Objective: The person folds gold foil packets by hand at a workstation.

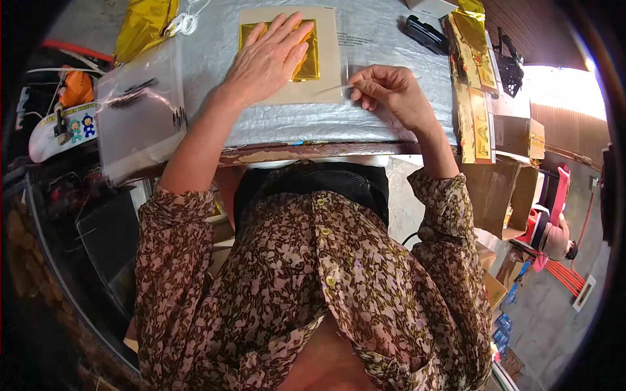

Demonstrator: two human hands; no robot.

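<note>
The left hand [270, 58] lies flat, its grip released and fingers spread, pressing down on a gold foil sheet [312, 65]. The foil sits on the upper middle of a beige card [328, 39], which lies on the silvery cover of the worktop [385, 49], near its far edge. The palm hides most of the foil, so only its corners and right side show.

The right hand [390, 91] rests just beside the card's right edge. Its grip is clenched on a thin stick [332, 88], pinched between thumb and fingertips. The stick's free end points left over the card's lower right corner, just below the foil.

At the right end of the worktop stands a stack of gold-printed cards [475, 78], with a black tool [424, 32] near it. Clear plastic bags [140, 111] overhang the left end.
</note>
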